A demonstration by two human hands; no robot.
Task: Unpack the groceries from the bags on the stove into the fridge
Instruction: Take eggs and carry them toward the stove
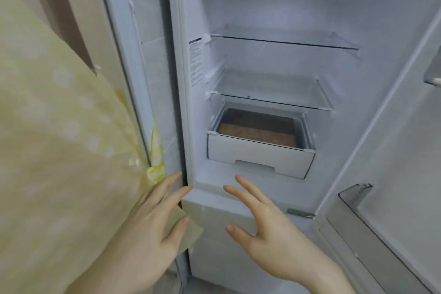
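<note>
Fridge point(286, 7) stands open in front of you, its white interior lit, with two glass shelves point(274, 89) one above the other and a white drawer point(260, 153) below them holding something flat and brown. Your left hand point(152, 219) hovers at the near left, by the edge of the fridge frame, fingers straight and spread, gripping nothing. Your right hand point(276, 229) reaches toward the ledge under the drawer, fingers also apart and empty. A yellow patterned cloth point(59, 150) fills the left side. The door bin point(358, 200) sits at the right.
</note>
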